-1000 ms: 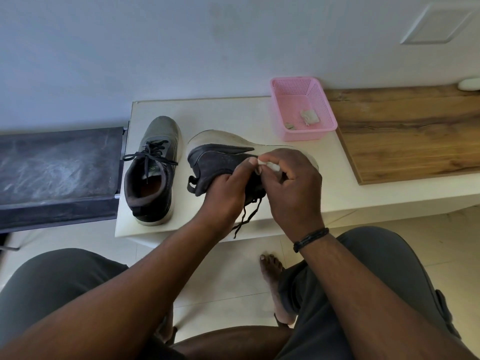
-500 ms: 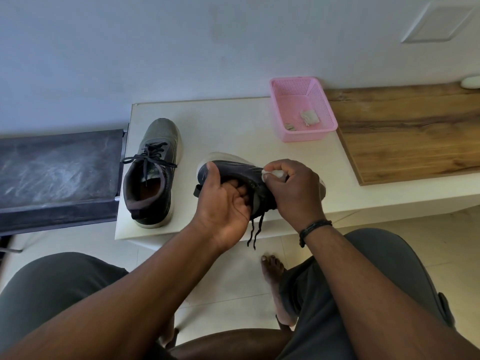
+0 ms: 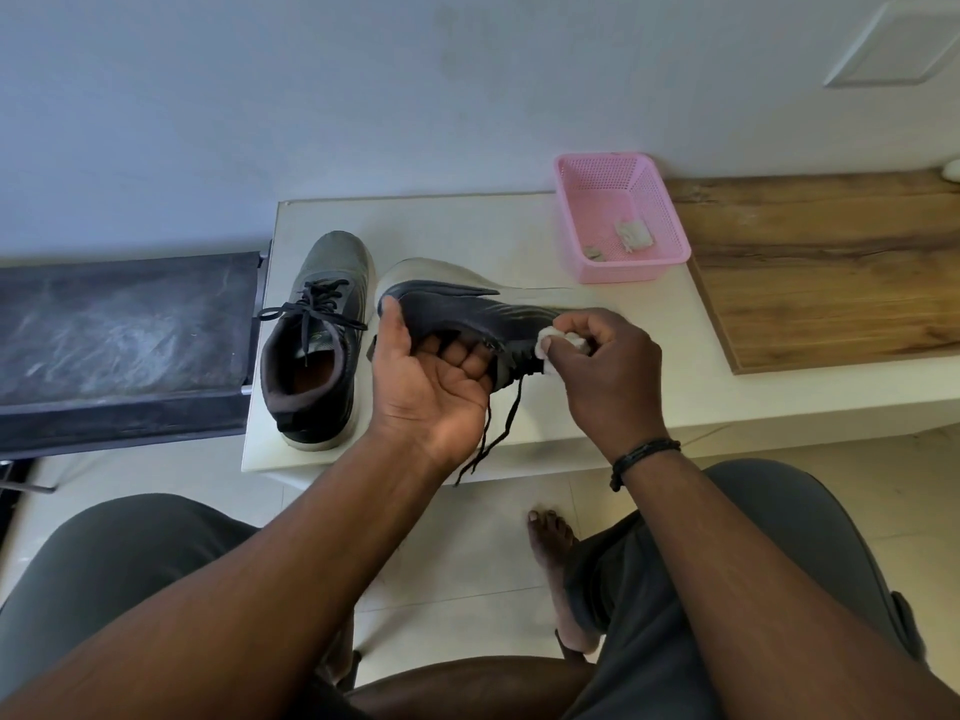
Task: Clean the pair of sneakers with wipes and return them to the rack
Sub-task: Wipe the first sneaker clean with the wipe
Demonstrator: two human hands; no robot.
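Dark sneaker point(image 3: 467, 317): tipped on its side at the near middle of the white bench point(image 3: 467, 226), pale sole facing far, laces hanging over the near edge.
Left hand point(image 3: 431, 376): grip holding the tipped sneaker at its heel and collar, thumb on the heel, fingers curled into the opening.
Right hand point(image 3: 602, 366): grip pinching a white wipe point(image 3: 550, 343) against the sneaker's side near the laces.
Second sneaker point(image 3: 317, 340): upright on the bench, left, just beside the first.
Pink basket point(image 3: 670, 220): far right on the bench, used scraps inside.
Wooden board point(image 3: 831, 262): right of the basket.
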